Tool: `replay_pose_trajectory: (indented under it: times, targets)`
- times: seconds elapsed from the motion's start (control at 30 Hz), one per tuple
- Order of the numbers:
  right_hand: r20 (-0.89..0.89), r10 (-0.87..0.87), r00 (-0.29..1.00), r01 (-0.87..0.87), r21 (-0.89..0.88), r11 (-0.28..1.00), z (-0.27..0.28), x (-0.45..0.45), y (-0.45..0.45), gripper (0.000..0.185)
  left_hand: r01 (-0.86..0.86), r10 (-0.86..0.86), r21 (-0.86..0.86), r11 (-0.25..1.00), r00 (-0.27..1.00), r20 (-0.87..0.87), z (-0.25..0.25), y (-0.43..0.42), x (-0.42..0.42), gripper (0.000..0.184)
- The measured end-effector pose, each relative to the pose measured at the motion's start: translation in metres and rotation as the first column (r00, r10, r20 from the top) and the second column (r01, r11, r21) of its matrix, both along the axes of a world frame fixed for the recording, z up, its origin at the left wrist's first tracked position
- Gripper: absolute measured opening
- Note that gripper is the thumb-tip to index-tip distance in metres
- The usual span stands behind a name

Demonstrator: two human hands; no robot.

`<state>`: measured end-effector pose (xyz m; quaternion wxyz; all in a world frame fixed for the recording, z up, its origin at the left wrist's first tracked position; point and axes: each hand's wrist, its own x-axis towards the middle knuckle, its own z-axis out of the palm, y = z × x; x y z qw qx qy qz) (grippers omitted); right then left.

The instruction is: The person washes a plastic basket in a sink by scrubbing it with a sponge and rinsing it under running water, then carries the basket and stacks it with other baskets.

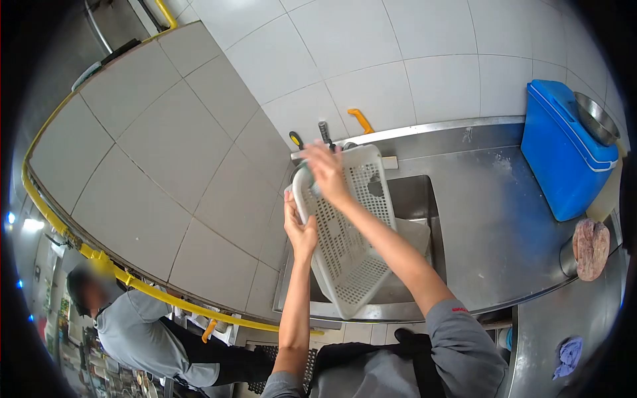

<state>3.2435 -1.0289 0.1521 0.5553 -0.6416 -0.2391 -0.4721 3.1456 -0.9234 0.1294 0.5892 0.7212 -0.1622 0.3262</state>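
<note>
A white perforated plastic basket (338,235) is tilted over the metal sink (431,199), its open side facing me. My left hand (302,229) grips the basket's left rim, thumb on the near side and fingers behind. My right hand (325,174) is at the upper end of the basket, smeared by motion. Something pale green shows just under it, too blurred to name, and whether the fingers hold it is unclear. A dark patch shows through the basket's far wall. Behind the basket, part of a whitish object (413,233) shows in the sink.
Along the back ledge stand an orange handle (360,121), a black-and-yellow handle (296,139) and a dark grey handle (324,131). A blue cooler box (564,152) with a metal bowl (596,119) is at right. Another person (142,325) stands at lower left, beyond a yellow pipe (199,310).
</note>
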Motion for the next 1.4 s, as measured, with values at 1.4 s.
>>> replay_pose_trajectory:
  times: [1.4]
  targets:
    - [0.387, 0.287, 0.876, -0.023, -0.562, 0.827, 0.021, -0.074, 0.053, 0.030, -0.157, 0.168, 0.090, 0.984, 0.976, -0.136, -0.017, 0.034, -0.079, 0.071]
